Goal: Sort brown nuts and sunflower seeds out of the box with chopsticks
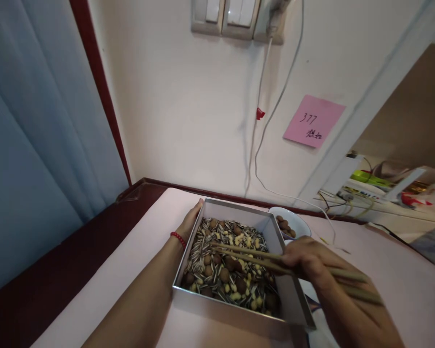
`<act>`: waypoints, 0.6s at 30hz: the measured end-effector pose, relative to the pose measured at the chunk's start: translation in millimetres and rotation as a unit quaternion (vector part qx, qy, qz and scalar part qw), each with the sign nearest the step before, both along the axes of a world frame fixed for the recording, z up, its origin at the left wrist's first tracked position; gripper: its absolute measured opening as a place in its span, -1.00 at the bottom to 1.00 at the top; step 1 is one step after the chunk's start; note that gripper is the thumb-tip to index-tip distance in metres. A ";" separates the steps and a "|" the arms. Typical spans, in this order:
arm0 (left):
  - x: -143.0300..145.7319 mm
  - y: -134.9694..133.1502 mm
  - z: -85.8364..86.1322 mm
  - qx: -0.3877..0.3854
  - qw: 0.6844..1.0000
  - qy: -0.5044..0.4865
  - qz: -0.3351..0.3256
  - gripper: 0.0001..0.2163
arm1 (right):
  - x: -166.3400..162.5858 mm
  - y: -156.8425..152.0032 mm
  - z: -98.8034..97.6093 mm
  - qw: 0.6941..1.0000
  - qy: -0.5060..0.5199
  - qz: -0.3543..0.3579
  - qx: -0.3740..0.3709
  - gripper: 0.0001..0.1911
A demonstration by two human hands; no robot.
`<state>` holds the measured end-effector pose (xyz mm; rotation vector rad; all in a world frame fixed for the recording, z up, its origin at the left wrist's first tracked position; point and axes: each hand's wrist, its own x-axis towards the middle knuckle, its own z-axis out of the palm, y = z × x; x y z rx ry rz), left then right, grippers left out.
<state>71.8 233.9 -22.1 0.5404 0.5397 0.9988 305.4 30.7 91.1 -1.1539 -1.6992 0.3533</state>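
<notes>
- Left hand (191, 220) stretched forward, palm flat, fingers together, forearm running in from lower left.
- Right hand (309, 261) curled in a pinching grip, knuckles up, wrist bent, forearm angling in from lower right.

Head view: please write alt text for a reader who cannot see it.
A right hand holds chopsticks over a square tray of mixed seeds and nuts, while the left hand rests against the tray's left wall. A white bowl with brown nuts stands behind the tray.
</notes>
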 end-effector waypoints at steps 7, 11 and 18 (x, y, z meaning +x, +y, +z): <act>1.5 0.6 -3.6 0.004 1.000 0.018 0.011 -0.64 | -15.5 18.5 -6.7 0.994 -0.011 0.080 -0.076 -0.66; 0.9 0.3 -5.5 0.007 1.000 0.025 0.003 -0.60 | -15.8 17.4 -5.4 0.995 -0.012 0.072 -0.073 -0.69; -0.4 2.0 -7.6 0.016 1.000 0.020 0.007 -0.62 | -23.7 20.9 -6.2 0.995 -0.015 0.065 -0.072 -0.62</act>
